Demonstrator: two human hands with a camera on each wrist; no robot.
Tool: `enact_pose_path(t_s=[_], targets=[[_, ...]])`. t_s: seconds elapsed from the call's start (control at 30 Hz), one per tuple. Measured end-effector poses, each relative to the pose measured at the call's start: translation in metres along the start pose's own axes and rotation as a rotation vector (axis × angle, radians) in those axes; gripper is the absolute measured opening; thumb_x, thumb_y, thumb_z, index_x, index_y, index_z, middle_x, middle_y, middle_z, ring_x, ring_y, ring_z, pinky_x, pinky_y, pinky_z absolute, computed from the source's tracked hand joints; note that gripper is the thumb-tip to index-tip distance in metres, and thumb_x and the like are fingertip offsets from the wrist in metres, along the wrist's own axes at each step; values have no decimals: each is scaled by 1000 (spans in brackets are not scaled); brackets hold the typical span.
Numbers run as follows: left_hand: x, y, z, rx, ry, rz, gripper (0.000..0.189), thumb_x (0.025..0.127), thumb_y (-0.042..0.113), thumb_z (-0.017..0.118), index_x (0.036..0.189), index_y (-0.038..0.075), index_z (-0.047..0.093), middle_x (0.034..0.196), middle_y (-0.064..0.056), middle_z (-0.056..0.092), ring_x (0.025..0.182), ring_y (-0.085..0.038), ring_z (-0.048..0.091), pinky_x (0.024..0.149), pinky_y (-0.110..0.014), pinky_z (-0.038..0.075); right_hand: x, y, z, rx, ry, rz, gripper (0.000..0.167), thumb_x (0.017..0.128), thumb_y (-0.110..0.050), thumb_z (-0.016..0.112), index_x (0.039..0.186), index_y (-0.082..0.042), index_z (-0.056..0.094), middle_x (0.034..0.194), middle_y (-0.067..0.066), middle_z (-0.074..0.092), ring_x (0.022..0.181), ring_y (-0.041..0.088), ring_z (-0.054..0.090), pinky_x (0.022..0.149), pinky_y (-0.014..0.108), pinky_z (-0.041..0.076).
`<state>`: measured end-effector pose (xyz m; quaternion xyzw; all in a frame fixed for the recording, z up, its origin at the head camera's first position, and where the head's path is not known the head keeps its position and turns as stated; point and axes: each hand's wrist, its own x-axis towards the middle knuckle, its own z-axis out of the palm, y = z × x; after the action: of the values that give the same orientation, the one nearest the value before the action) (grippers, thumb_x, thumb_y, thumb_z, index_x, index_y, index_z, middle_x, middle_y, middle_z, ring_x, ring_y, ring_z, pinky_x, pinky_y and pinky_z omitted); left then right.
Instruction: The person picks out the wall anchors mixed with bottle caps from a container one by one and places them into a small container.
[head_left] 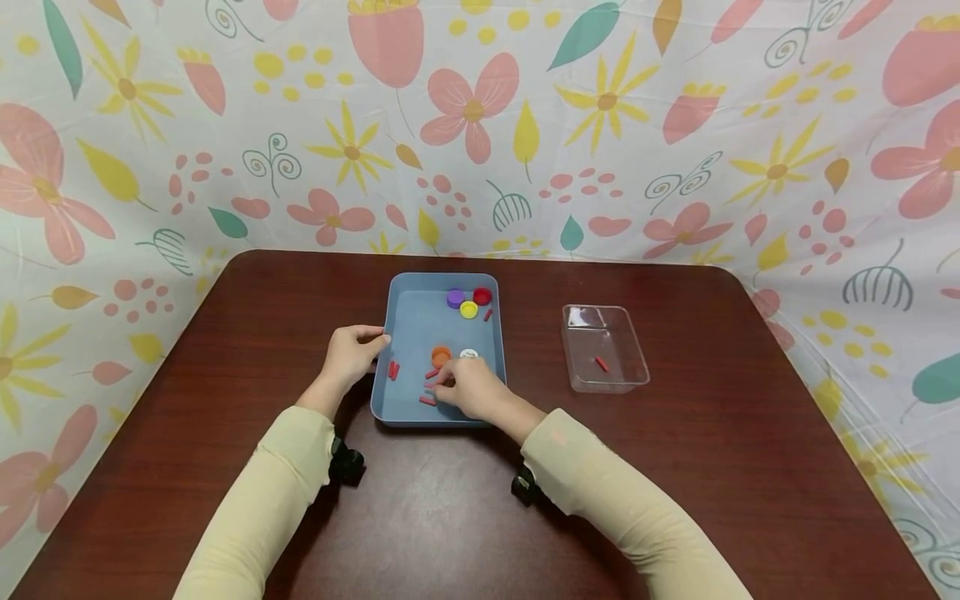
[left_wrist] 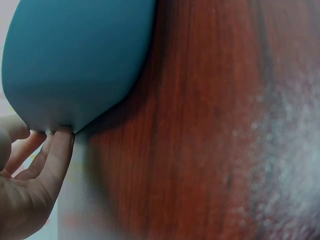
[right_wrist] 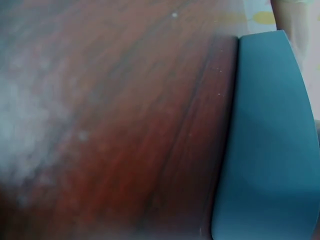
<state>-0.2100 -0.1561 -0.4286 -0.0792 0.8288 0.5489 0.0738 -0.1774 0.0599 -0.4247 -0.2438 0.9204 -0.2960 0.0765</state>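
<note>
A blue-grey tray lies on the table. At its left side my left hand pinches the rim, thumb on top; in the left wrist view those fingers press the tray's outer wall. My right hand reaches over the tray's near part, its fingertips pinching a small red stick. Beside it lie an orange cap, a partly hidden white cap and another red stick. The right wrist view shows the tray wall, while the fingers are out of sight.
Purple, red and yellow caps sit at the tray's far right. Two red sticks lie near its left wall. A clear plastic box holding one red stick stands to the right on the brown table.
</note>
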Motion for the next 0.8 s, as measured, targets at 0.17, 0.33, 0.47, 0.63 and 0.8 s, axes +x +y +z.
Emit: enact_pose_path(t_s=[0.17, 0.33, 0.47, 0.63, 0.8], targets=[[1, -1, 1, 10, 1, 1, 39, 94, 21, 58, 129, 2, 58, 130, -20, 55, 101, -32, 64, 73, -36, 60, -1, 3, -2, 151, 32, 47, 6, 83, -15, 68, 83, -10, 71, 80, 1, 68, 63, 6, 55, 55, 17, 48], [1, -1, 0, 6, -4, 7, 40, 94, 21, 58, 129, 2, 57, 130, -20, 55, 102, -32, 64, 73, -36, 60, -3, 5, -5, 257, 73, 31, 3, 81, -12, 70, 81, -9, 71, 83, 3, 67, 67, 7, 56, 55, 20, 49], [1, -1, 0, 3, -9, 3, 40, 95, 21, 57, 130, 2, 56, 130, -20, 55, 104, -32, 63, 74, -36, 60, -4, 8, -8, 335, 82, 15, 3, 81, -12, 72, 82, -9, 72, 80, 3, 68, 66, 8, 55, 52, 20, 47], [1, 0, 0, -8, -12, -16, 40, 95, 22, 57, 131, 3, 56, 131, -19, 54, 106, -32, 62, 76, -37, 59, -9, 11, -14, 459, 79, 13, 7, 81, -11, 72, 85, -6, 71, 73, 6, 67, 58, 9, 57, 52, 24, 50], [0, -2, -1, -10, -18, -21, 41, 95, 22, 57, 131, 3, 55, 132, -20, 54, 106, -33, 63, 77, -37, 59, -14, 15, -19, 569, 93, 40, 9, 82, -9, 73, 86, -2, 71, 74, 10, 68, 59, 14, 61, 58, 33, 57]])
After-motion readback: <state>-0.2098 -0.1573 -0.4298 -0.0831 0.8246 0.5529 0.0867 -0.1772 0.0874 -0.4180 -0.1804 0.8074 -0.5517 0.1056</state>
